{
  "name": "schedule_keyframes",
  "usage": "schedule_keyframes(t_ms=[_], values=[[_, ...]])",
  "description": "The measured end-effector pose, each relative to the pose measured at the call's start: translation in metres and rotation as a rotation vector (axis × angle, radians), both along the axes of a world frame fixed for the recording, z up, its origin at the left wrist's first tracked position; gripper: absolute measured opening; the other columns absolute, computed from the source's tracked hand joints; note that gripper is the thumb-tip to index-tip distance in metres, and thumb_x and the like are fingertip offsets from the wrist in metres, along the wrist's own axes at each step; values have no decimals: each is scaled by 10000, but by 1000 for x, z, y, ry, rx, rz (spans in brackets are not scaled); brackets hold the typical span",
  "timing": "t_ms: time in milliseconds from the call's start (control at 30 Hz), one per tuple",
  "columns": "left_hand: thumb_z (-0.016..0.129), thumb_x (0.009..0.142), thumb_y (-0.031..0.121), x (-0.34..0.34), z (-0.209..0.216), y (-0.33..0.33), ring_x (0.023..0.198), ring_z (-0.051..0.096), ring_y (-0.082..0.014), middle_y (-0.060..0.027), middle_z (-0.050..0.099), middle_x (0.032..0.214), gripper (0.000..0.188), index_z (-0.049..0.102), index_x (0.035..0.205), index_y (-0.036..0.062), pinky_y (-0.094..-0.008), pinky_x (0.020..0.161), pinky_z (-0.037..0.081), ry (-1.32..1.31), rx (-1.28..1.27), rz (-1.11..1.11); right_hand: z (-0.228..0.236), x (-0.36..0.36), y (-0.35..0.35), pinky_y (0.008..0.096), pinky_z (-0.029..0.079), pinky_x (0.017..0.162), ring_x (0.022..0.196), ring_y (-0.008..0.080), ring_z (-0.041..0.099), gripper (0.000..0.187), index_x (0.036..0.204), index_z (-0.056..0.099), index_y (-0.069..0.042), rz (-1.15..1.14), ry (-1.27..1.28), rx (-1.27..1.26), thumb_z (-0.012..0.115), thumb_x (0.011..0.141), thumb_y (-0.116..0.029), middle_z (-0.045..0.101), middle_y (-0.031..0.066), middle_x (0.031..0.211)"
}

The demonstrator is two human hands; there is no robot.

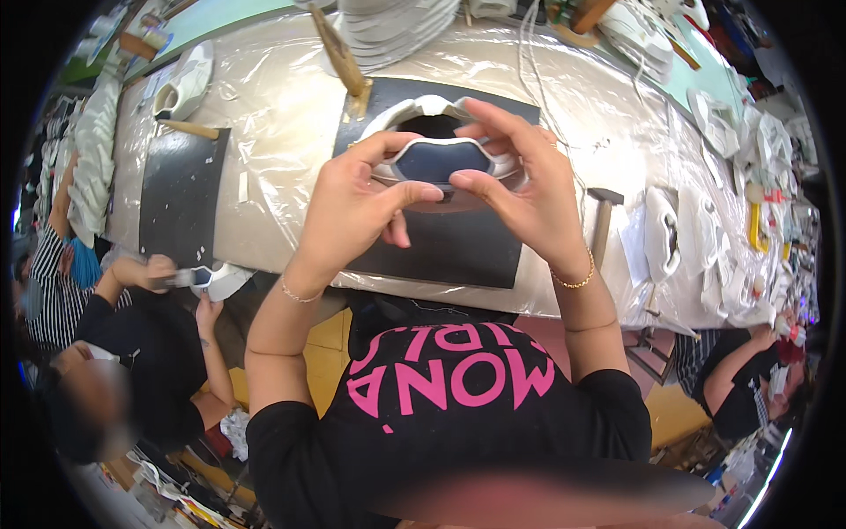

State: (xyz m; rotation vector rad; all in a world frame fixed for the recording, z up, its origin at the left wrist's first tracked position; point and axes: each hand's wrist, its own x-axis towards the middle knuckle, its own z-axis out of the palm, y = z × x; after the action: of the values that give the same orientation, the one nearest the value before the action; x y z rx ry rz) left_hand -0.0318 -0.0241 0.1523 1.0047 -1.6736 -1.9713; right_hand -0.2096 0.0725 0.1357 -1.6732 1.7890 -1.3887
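Note:
A white shoe upper [429,106] with a dark blue lining is raised above the black board [449,251]. My left hand [357,198] grips its left side, with the thumb at the lower edge of the blue part and the fingers behind. On the other side, my right hand [533,172] pinches the collar between thumb and fingers. The dark opening of the upper shows between my hands, and its underside is mostly hidden.
A hammer [604,198] lies right of the board, near several white uppers [661,234]. Stacked white pieces [388,35] and a wooden-handled tool [339,53] are at the far side. At left, a co-worker's hands hold another upper [229,280] beside a second black board [183,189].

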Motion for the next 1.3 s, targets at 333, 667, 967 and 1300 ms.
schedule_keyframes(t_ms=[333, 667, 967, 1300], values=[[776, 746, 10, -12, -5, 8, 419, 481, -22, -33, 649, 691, 350, 644, 1065, -48, -180, 363, 331, -27, -202, 71, 4, -18, 10, 295, 329, 795, 724, 136, 594, 333, 971, 708, -87, 8, 55, 65, 819, 729, -286, 672, 17, 844], [744, 815, 53, -19, -1, -7, 448, 536, -60, -112, 677, 949, 377, 602, 1148, -51, -182, 376, 380, 22, -45, -155, 0, -20, 13, 270, 400, 748, 673, 124, 532, 322, 1000, 718, -91, 14, 46, 59, 821, 729, -231, 668, -3, 813], [709, 867, 100, -20, 1, 0, 447, 543, -67, -92, 679, 873, 338, 609, 1156, -44, -182, 385, 384, 44, -71, -97, 5, -20, 14, 239, 388, 690, 665, 92, 496, 319, 967, 718, -87, -15, 41, 24, 842, 708, -227, 707, -20, 840], [716, 870, 116, -27, -5, 6, 395, 456, -42, -74, 668, 803, 283, 629, 1086, -45, -192, 360, 327, 27, -150, -33, 1, -23, 18, 271, 369, 770, 641, 116, 509, 297, 934, 713, -90, 10, 90, 97, 831, 726, -266, 702, 2, 825]])
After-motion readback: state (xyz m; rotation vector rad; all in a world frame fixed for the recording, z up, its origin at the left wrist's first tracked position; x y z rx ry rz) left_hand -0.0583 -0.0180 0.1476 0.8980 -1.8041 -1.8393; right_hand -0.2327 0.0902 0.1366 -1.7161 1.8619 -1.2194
